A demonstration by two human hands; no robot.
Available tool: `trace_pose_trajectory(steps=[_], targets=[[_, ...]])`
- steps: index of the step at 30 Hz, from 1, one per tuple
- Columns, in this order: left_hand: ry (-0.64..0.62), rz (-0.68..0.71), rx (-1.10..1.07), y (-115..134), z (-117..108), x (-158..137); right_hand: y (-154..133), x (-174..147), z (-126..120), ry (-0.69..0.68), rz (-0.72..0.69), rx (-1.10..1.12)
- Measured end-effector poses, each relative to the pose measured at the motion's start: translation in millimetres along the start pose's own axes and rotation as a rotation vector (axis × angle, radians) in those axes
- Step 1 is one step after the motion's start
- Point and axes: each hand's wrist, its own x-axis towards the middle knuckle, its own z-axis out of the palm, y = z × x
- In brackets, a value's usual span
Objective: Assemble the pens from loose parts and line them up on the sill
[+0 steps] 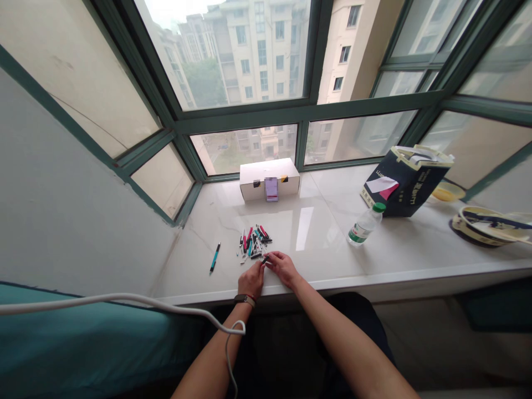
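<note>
My left hand (251, 279) and my right hand (283, 268) meet at the near side of the white sill. Between their fingertips is a small black pen part (265, 259), pinched from both sides; its ends are partly hidden by the fingers. Just beyond the hands lies a loose heap of pen parts (252, 241) in black, red, teal and silver. To the left, apart from the heap, a teal and black pen (215, 258) lies whole on the sill (189, 260).
A white box (270, 170) with a small lilac pack (271, 189) against its front stands by the window. At right are a green-capped bottle (363, 226), a dark paper bag (405, 183) and a bowl (482, 227). A white cable (124, 299) crosses the lower left.
</note>
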Motion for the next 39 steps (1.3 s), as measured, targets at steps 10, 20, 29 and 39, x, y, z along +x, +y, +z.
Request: trace_pose_trajectory(steps=[10,20,29,39], targets=[[-0.008,-0.002,0.000,0.0,-0.5,0.4,-2.2,-1.1,-1.5,-0.044,0.044,-0.001],[0.027,0.021,-0.011,-3.5,3.5,0.4,3.1,1.4,0.4,0.000,-0.010,-0.034],[0.018,0.012,-0.011,-3.9,3.4,0.6,0.1,-1.1,2.1,-0.013,0.012,-0.051],[0.026,0.030,-0.013,-3.6,2.9,0.2,0.9,0.2,3.4,0.029,0.003,-0.056]])
